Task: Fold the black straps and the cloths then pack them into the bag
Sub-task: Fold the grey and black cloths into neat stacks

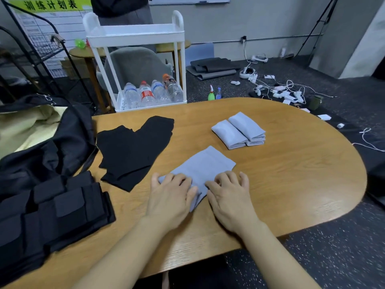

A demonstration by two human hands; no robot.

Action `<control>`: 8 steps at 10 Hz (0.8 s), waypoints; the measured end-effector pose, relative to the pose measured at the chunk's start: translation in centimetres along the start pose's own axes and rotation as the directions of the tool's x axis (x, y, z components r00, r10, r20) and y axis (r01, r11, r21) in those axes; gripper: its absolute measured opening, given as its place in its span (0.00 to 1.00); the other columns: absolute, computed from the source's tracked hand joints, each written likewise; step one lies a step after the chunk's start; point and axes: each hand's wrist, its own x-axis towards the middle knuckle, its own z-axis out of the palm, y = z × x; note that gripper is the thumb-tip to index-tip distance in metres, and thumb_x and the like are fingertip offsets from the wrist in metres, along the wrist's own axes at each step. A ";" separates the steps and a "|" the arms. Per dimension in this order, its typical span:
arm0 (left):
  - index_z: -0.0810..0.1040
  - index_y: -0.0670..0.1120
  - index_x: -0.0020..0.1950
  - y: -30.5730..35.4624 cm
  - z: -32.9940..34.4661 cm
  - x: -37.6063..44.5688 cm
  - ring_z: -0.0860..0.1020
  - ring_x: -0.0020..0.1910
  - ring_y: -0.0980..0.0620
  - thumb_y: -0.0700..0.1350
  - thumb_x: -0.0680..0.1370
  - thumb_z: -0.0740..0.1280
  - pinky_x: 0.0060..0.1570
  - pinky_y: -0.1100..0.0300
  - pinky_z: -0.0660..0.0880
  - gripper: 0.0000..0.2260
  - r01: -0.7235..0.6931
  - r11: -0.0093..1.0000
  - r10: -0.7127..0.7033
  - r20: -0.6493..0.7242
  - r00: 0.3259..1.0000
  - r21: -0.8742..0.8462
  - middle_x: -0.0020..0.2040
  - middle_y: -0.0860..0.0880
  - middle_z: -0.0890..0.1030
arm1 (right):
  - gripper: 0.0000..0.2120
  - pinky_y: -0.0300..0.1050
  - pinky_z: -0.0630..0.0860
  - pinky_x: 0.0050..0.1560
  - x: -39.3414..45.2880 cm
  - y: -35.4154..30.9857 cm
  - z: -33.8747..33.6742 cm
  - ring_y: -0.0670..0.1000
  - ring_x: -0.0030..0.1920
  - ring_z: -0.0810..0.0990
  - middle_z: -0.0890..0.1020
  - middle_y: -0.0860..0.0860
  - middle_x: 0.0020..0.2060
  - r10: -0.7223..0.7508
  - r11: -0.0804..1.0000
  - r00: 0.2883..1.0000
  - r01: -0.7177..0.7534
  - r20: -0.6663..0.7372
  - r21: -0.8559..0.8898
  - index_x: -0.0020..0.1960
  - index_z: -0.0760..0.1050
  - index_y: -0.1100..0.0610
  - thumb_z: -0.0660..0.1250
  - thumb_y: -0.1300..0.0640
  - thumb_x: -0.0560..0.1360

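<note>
Grey cloth (pixel 203 166) lies flat on the table (pixel 291 163) before you; your left hand (pixel 169 197) and right hand (pixel 229 199) pinch its near edge with curled fingers.

Training or recording room, wall schedule chart (pixel 50 5) (Chinese heading), tripod (pixel 318 26), floor-strewn controllers (pixel 285 93), white cart (pixel 135 38)
</note>
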 end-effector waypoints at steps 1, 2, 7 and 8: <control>0.78 0.52 0.58 -2.4 0.3 0.1 0.76 0.53 0.55 0.54 0.82 0.49 0.65 0.42 0.50 0.19 -0.188 0.982 0.188 0.009 0.982 -0.007 0.55 0.59 0.77 | 0.15 0.59 0.60 0.60 -1.4 -1.2 -0.2 0.56 0.49 0.75 0.75 0.50 0.43 0.036 0.999 0.999 -0.036 0.011 -0.003 0.49 0.78 0.50 0.54 0.49 0.76; 0.76 0.53 0.61 -3.5 0.2 0.1 0.74 0.56 0.56 0.53 0.83 0.49 0.67 0.41 0.48 0.18 -0.273 0.962 0.273 0.037 0.961 -0.007 0.58 0.60 0.76 | 0.14 0.60 0.62 0.60 -2.2 -2.2 -0.4 0.56 0.48 0.75 0.74 0.50 0.43 0.052 0.999 0.998 -0.052 0.027 -0.009 0.49 0.77 0.51 0.53 0.49 0.76; 0.82 0.45 0.61 7.3 0.2 -1.5 0.77 0.65 0.45 0.57 0.79 0.49 0.65 0.45 0.58 0.27 0.174 0.982 -0.160 0.165 0.973 -0.073 0.63 0.44 0.81 | 0.39 0.58 0.48 0.74 3.6 2.8 -1.0 0.52 0.76 0.57 0.62 0.51 0.76 -0.161 0.982 0.913 0.185 0.374 -0.029 0.76 0.60 0.53 0.30 0.42 0.73; 0.56 0.46 0.80 7.9 0.7 -1.3 0.50 0.79 0.50 0.64 0.62 0.12 0.70 0.46 0.31 0.57 0.210 0.978 -0.199 0.248 0.948 -0.018 0.80 0.47 0.55 | 0.42 0.54 0.42 0.74 2.9 3.6 -0.8 0.48 0.78 0.47 0.51 0.50 0.79 -0.152 0.986 0.896 0.168 0.417 -0.002 0.79 0.50 0.50 0.24 0.40 0.69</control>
